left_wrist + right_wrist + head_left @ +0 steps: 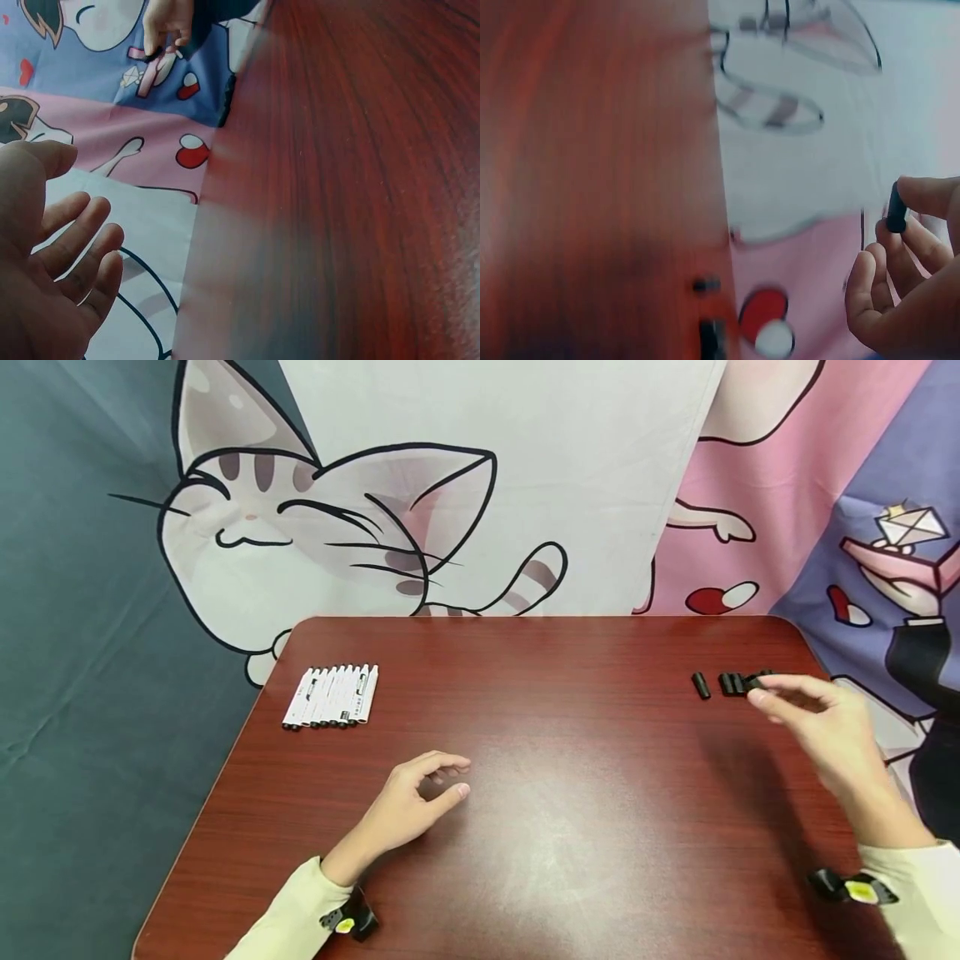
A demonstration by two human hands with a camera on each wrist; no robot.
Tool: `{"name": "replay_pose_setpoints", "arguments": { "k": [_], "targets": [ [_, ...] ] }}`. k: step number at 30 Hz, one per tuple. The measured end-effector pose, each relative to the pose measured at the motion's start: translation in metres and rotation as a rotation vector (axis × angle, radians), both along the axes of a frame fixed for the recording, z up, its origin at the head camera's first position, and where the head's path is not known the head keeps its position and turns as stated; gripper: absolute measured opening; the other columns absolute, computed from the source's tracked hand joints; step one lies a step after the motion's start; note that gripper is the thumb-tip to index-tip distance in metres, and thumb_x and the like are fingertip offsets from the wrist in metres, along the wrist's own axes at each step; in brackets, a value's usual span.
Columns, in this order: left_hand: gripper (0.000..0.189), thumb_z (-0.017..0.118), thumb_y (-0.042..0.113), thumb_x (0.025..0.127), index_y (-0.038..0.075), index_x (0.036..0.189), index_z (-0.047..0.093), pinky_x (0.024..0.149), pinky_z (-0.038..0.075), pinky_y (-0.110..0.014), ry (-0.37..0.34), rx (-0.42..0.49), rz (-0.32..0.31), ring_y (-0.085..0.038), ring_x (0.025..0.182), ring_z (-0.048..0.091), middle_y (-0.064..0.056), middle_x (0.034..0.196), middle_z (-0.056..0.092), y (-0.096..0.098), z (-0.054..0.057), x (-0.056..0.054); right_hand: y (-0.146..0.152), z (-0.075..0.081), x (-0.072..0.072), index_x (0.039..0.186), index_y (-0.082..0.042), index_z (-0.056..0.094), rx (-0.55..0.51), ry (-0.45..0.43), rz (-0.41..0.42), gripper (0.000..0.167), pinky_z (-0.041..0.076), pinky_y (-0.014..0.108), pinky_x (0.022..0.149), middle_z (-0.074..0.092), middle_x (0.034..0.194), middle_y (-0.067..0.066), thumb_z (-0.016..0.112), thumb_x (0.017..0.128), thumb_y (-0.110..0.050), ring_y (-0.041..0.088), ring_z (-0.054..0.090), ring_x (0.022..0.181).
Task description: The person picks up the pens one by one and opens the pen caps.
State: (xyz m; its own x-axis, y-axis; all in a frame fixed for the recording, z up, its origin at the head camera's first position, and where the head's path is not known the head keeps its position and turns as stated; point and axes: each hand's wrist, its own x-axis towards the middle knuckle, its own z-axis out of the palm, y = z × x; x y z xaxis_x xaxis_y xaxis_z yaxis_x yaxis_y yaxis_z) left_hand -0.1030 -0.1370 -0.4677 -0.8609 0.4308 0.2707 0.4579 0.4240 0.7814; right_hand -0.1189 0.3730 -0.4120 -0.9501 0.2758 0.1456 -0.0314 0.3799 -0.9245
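My right hand (832, 727) pinches a small black marker cap (896, 208) between thumb and fingertips. It hovers at the right of the table, over a row of black caps (727, 684) that it partly hides. One loose cap (701, 685) lies just left of that row. Over the middle-left of the table, my left hand (408, 802) holds nothing, its fingers loosely bent and the thumb apart from them. Several white markers (330, 696) lie side by side at the far left of the table, beyond the left hand.
The reddish-brown wooden table (525, 718) has rounded far corners. Directly behind its far edge hangs a curtain (585, 460) printed with a cat and other cartoon figures. A small black device (352, 914) is strapped on the left wrist, and another device (855, 887) on the right.
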Motion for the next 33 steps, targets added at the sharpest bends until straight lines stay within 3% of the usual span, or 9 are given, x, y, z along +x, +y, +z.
{"name": "replay_pose_setpoints", "arguments": {
  "k": [5,9,13,22,33],
  "targets": [
    [0.026,0.077,0.018,0.093,0.020,0.119,0.072,0.083,0.056,-0.033,0.002,0.014,-0.019,-0.025,0.098,0.068,-0.003,0.110,0.074,0.000,-0.001,0.003,0.040,-0.001,-0.018,0.100,-0.020,0.081,-0.338,-0.023,-0.058,0.020,0.053,0.014,0.058,0.075,0.081,-0.017,0.079,0.088,-0.003,-0.002,0.069,0.069],
    [0.027,0.077,0.020,0.092,0.021,0.118,0.072,0.083,0.055,-0.032,-0.009,-0.002,-0.015,-0.022,0.096,0.069,-0.001,0.111,0.074,-0.001,-0.001,0.005,0.060,-0.011,-0.027,0.090,-0.022,0.080,-0.480,-0.075,-0.113,0.017,0.054,0.017,0.055,0.075,0.078,-0.014,0.080,0.088,-0.005,0.000,0.069,0.067],
    [0.028,0.078,0.022,0.092,0.023,0.118,0.072,0.082,0.054,-0.032,-0.018,-0.026,-0.013,-0.018,0.094,0.068,0.002,0.113,0.074,-0.001,-0.002,0.008,0.077,-0.025,-0.033,0.083,-0.022,0.079,-0.551,-0.138,-0.151,0.017,0.055,0.019,0.053,0.074,0.073,-0.011,0.080,0.088,-0.006,0.003,0.068,0.060],
    [0.027,0.078,0.019,0.092,0.020,0.118,0.072,0.081,0.055,-0.031,-0.009,-0.014,-0.028,-0.023,0.091,0.068,0.001,0.112,0.074,-0.003,-0.008,0.010,0.109,-0.053,-0.052,0.073,-0.022,0.075,-0.542,-0.257,-0.266,0.019,0.054,0.020,0.049,0.071,0.064,-0.009,0.081,0.087,-0.010,0.005,0.066,0.054],
    [0.029,0.079,0.021,0.091,0.020,0.119,0.072,0.082,0.054,-0.032,-0.043,-0.015,-0.042,-0.023,0.092,0.068,0.000,0.110,0.074,-0.002,-0.010,0.011,0.125,-0.070,-0.069,0.062,-0.031,0.068,-0.332,-0.406,-0.425,0.028,0.051,0.019,0.046,0.065,0.054,-0.013,0.085,0.084,-0.024,0.000,0.063,0.049]
  ]
}}
